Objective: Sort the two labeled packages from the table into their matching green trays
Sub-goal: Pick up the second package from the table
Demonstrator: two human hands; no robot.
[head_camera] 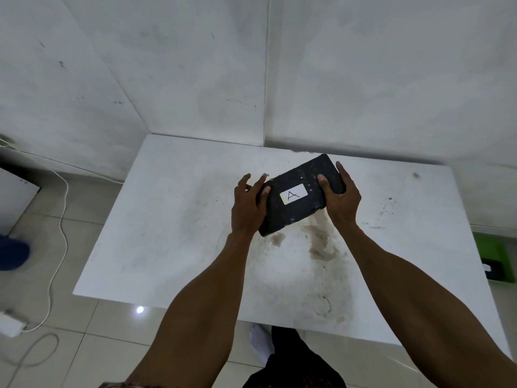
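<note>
A black package [300,191] with a white label marked "A" is held tilted above the white table [173,219], near its far middle. My left hand [247,205] grips its near-left end, thumb on top. Its far-right end is held by my right hand [340,197], fingers wrapped over the edge. A green tray [492,256] sits on the floor at the right edge of view, and a black package with a white label [493,268] lies in it, partly cut off.
The table stands against white walls in a corner and carries brown stains near the middle. On the tiled floor to the left lie a white cable [63,208] and a power adapter [9,324]. A blue object [12,254] is at the far left.
</note>
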